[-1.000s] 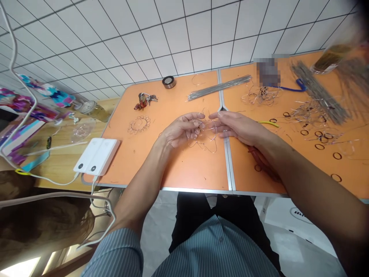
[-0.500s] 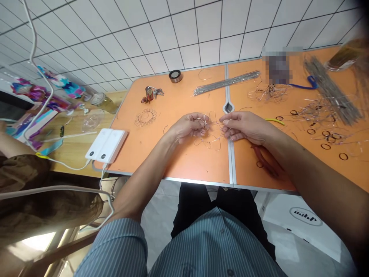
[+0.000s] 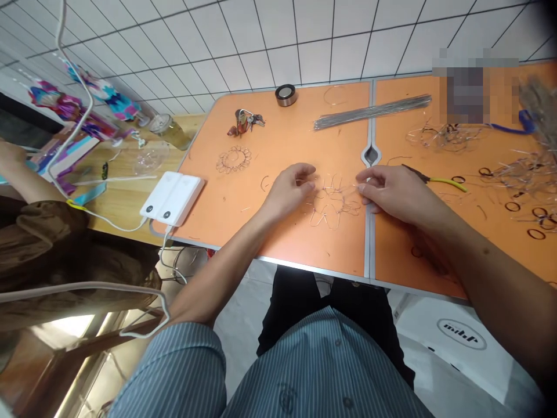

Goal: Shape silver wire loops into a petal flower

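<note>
A flower-shaped ring of thin bent wire, with looped petals around an open middle, lies between my hands over the orange table. My left hand is at its left side, thumb and fingers apart, and nothing shows in its grasp. Thumb and forefinger of my right hand are pinched at the petal loops on the right edge. Just beyond my right wrist lie pliers with a yellow handle. A smaller looped wire ring rests farther left.
A bundle of straight wires crosses the table's seam at the back. Near it are a tape roll and a small brown-and-silver ornament. Tangled wires and dark rings lie right. A white cabled box and another person's arm are left.
My left hand has let go of the wire flower and its fingers have parted. The flower now lies flatter and more spread out. The whole view has shifted, with table things appearing farther right.
</note>
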Tool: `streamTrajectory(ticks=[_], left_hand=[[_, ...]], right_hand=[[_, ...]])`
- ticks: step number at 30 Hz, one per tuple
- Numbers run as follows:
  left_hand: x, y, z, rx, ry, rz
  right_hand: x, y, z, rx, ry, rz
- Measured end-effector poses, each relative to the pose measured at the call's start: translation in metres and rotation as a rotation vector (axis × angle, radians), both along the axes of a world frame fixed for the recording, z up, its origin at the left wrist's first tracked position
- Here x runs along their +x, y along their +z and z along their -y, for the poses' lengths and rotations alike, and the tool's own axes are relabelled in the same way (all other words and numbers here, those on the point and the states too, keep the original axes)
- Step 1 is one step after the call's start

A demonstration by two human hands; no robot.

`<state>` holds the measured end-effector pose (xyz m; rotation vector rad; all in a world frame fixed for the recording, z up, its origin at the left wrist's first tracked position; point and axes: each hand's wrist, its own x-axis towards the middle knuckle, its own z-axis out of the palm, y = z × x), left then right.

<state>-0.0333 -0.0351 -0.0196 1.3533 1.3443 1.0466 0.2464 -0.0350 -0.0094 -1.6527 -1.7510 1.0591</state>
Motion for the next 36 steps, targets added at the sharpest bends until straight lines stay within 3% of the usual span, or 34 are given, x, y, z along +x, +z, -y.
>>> streamTrajectory(ticks=[3, 9, 15, 25, 36], left_hand=[[-0.018, -0.001, 0.012, 0.099, -0.012, -0.081], [-0.043, -0.005, 0.022, 0.177, -0.213, -0.401], [-0.029, -0.007, 0.014, 0.222, -0.311, -0.496], [-0.003, 0.001, -0.001, 0.232, -0.442, -0.675], [0.007, -0.014, 0.003, 0.243, -0.456, -0.580]], right_hand=[[0.004, 0.007, 0.005, 0.207, 0.026, 0.225], [-0.005, 0.027, 0.022, 0.246, 0.103, 0.247], [-0.015, 0.022, 0.028, 0.187, 0.179, 0.253], [-0.029, 0.021, 0.021, 0.163, 0.280, 0.452], [-0.033, 0.012, 0.020, 0.185, 0.309, 0.551]])
